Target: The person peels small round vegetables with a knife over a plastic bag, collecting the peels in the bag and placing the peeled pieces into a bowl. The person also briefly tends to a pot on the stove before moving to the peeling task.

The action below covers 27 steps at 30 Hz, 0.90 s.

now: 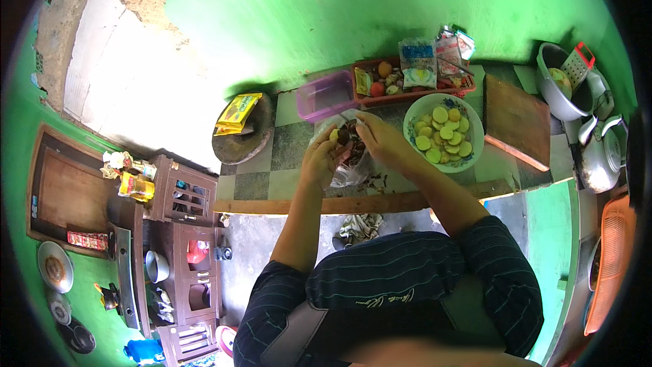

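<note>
My left hand (322, 157) holds a small, partly peeled root vegetable piece (335, 135), yellow where bare and dark where skin remains. Close beside it, my right hand (376, 137) is bent with its fingertips near the piece; whether it grips a tool or the piece cannot be made out. Both hands are over a clear plastic bag (346, 178) that contains dark peelings. Brown scraps (376, 182) lie on the tiled counter beside the bag. To the right stands a floral-rimmed bowl (476, 149) of yellow round slices (446, 133).
Behind are a purple plastic basket (326, 117) and a red basket (407, 97) with vegetables and packets. A stone mortar (254, 148) bearing yellow packets (238, 113) is at left. A wooden board (517, 120), a grey basin (565, 104) and a kettle (601, 158) stand at right.
</note>
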Tool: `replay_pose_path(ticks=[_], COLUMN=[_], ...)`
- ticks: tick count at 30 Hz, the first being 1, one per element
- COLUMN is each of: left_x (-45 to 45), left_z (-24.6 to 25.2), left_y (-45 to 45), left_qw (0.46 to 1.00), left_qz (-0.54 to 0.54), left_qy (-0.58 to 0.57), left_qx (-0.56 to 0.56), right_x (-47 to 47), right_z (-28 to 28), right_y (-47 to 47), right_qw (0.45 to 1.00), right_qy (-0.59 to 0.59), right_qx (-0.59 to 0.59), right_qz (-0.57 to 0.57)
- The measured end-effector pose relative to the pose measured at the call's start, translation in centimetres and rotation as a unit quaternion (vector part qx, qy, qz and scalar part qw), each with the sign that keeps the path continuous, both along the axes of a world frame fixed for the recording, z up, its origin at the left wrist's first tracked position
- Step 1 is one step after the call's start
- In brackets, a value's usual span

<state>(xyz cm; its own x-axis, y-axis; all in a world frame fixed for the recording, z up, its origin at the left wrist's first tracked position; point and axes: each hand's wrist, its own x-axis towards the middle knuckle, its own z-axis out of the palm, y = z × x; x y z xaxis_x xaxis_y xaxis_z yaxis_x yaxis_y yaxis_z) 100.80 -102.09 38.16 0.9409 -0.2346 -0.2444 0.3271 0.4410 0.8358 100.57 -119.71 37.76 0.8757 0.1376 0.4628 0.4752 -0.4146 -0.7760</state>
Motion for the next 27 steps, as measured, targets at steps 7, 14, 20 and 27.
replay_pose_path(ticks=[7,14,20,27], left_x=[-2.2,-2.6,-2.7,-3.2], left_z=[-1.0,-2.2,-2.6,-2.7], left_y=[-1.2,-1.7,-2.2,-2.8], left_qw=[0.999,0.999,0.99,0.989], left_qz=[0.011,0.041,0.109,0.117], left_qy=[-0.035,-0.028,-0.088,-0.087], left_qx=[0.019,0.015,0.003,0.025], right_x=[-3.9,-3.1,-3.4,-3.3], right_z=[2.4,1.6,0.4,1.7], right_y=[0.5,0.2,0.6,0.6], right_qw=[0.977,0.974,0.992,0.978], right_qy=[0.187,0.193,0.087,0.18], right_qx=[-0.038,-0.046,-0.068,-0.09], right_qz=[0.092,0.109,0.063,0.051])
